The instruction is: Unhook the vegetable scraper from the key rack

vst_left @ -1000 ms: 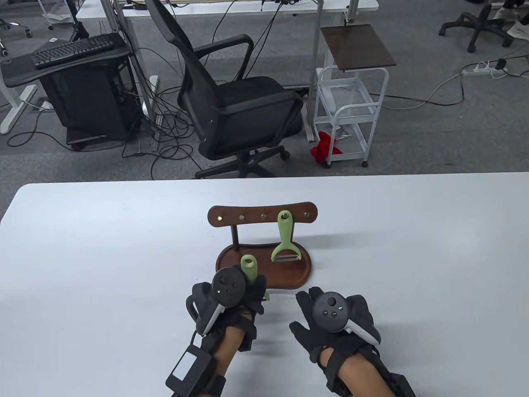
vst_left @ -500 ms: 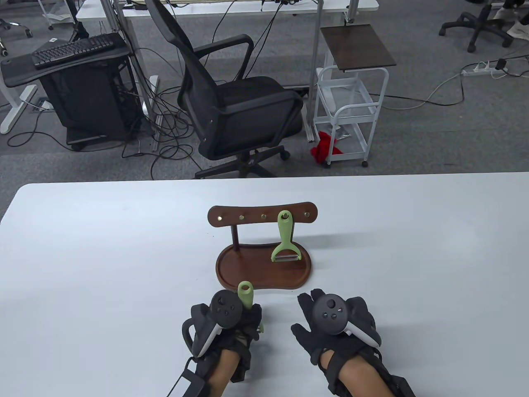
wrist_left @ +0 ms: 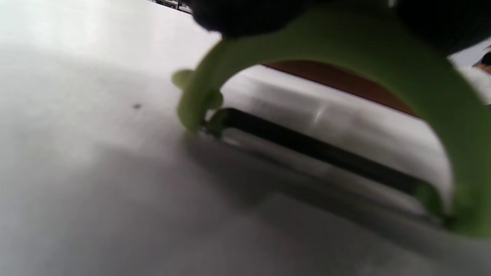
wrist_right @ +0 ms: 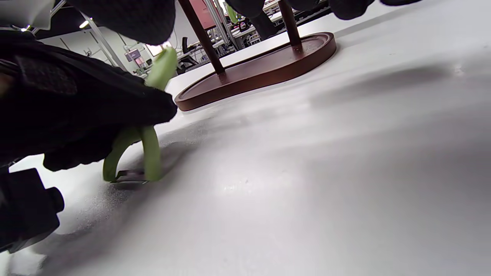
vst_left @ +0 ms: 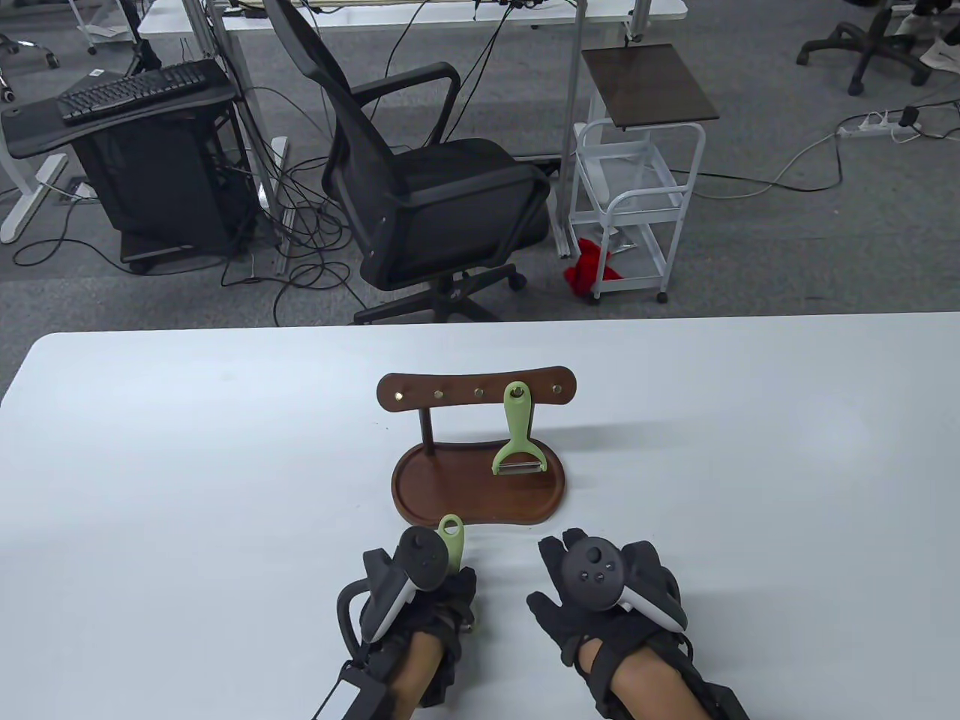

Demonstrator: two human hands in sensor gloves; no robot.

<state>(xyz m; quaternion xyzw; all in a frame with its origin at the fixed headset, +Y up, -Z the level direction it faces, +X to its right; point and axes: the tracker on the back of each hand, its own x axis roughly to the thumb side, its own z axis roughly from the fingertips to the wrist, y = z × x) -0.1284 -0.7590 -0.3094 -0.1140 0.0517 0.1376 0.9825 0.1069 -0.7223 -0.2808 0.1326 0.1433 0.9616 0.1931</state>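
My left hand (vst_left: pixel 427 600) grips a green vegetable scraper (vst_left: pixel 452 538) by its handle, just in front of the wooden key rack (vst_left: pixel 475 391). The scraper's forked head (wrist_left: pixel 345 50) and blade (wrist_left: pixel 314 149) touch the white table in the left wrist view, and it also shows in the right wrist view (wrist_right: pixel 147 153). A second green scraper (vst_left: pixel 516 431) hangs from a rack hook over the rack's base tray (vst_left: pixel 420 491). My right hand (vst_left: pixel 592 592) rests palm down on the table, to the right of the left hand, holding nothing.
The white table (vst_left: pixel 150 487) stretches wide to both sides. Beyond its far edge stand a black office chair (vst_left: pixel 420 187), a white cart (vst_left: pixel 637 187) and a black stand bearing a keyboard (vst_left: pixel 135 90).
My left hand has drawn the scraper back from above the base tray toward me and lowered it until its head meets the table. My right hand has stayed in place.
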